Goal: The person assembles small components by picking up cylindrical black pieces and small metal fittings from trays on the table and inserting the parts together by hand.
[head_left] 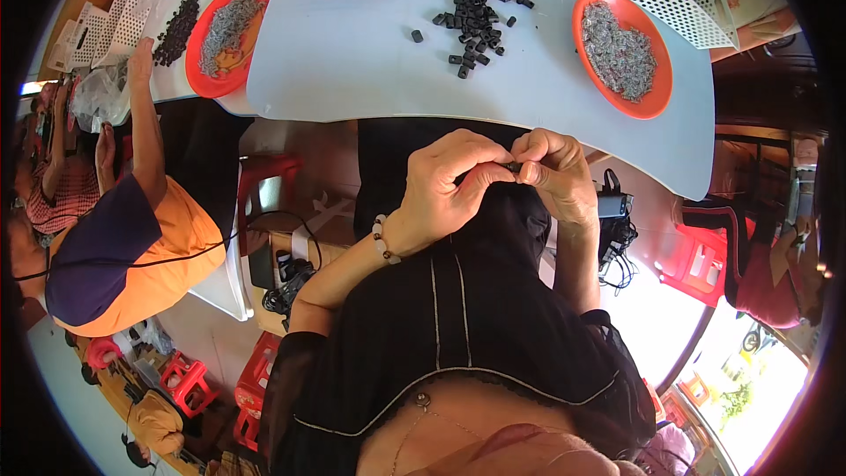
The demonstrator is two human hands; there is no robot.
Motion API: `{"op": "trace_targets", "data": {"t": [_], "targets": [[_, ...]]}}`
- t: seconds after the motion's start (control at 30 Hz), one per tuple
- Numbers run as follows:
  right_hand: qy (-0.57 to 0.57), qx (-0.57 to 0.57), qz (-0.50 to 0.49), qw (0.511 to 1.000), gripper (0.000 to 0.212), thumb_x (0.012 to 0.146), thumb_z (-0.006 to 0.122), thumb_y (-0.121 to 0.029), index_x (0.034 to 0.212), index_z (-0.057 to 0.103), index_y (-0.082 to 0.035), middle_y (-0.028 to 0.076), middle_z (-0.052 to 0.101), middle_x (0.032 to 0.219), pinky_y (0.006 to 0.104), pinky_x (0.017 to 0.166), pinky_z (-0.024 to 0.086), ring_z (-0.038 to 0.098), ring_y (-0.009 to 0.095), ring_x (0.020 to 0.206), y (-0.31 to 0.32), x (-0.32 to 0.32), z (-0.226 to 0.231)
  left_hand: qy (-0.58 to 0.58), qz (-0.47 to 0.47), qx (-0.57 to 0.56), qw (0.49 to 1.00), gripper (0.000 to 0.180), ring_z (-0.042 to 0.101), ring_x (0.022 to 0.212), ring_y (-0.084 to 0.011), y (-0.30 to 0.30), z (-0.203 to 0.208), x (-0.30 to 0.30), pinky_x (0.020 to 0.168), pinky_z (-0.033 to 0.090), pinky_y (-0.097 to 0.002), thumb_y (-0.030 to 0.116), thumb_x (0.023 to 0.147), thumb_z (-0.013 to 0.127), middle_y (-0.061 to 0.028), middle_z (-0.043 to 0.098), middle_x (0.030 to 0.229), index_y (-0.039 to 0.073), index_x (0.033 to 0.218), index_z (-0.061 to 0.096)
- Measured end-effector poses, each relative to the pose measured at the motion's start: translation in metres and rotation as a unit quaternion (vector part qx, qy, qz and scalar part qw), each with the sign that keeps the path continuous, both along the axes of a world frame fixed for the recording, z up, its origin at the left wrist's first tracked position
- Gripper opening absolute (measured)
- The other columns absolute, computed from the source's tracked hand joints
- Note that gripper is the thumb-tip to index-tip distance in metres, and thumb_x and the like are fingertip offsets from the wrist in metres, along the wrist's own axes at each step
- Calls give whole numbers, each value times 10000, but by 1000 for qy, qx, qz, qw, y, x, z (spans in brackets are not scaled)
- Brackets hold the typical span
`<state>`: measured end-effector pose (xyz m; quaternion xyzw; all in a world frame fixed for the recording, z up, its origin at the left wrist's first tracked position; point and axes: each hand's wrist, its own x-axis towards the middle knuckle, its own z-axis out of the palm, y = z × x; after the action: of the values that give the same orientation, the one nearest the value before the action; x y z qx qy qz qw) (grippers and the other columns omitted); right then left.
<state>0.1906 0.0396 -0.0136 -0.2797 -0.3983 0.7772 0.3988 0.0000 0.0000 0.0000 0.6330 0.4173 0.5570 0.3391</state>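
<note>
Basically, small black part [515, 167], mostly hidden by fingertips, detail too small to read. Sits just off the table's [352, 62] near edge. Left hand [448, 178] and right hand [564, 178] both pinching it, thumb to finger.

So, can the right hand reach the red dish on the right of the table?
Probably yes: nothing seems to stand between the right hand and the red dish, though that hand is pinching a small black piece.
</note>
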Motion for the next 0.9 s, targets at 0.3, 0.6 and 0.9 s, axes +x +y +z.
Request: {"op": "trace_targets", "data": {"t": [0.3,0.6,0.9], "targets": [[-7,-13,9,1000,171,782,813,-83,802,661,-7,74,668,819,243,659,465,589,118,729,-3,-2,5,-25,26,-18,999,158,651,688,-185,-5,-2,2,625,517,-266,-68,752,751,-87,686,825,14,871,687],[-48,-28,15,998,156,767,809,-53,802,667,1,68,665,812,233,660,460,590,104,737,-6,-5,9,43,54,7,998,201,645,676,-179,-12,1,2,590,513,-261,-115,748,724,-88,670,839,10,899,683],[-106,-15,26,994,157,789,794,-65,813,655,4,56,664,818,235,654,464,572,89,713,-2,-8,6,83,77,39,993,177,645,679,-199,-8,-3,1,594,519,-274,-104,763,724,-108,662,835,-2,900,676]]}}
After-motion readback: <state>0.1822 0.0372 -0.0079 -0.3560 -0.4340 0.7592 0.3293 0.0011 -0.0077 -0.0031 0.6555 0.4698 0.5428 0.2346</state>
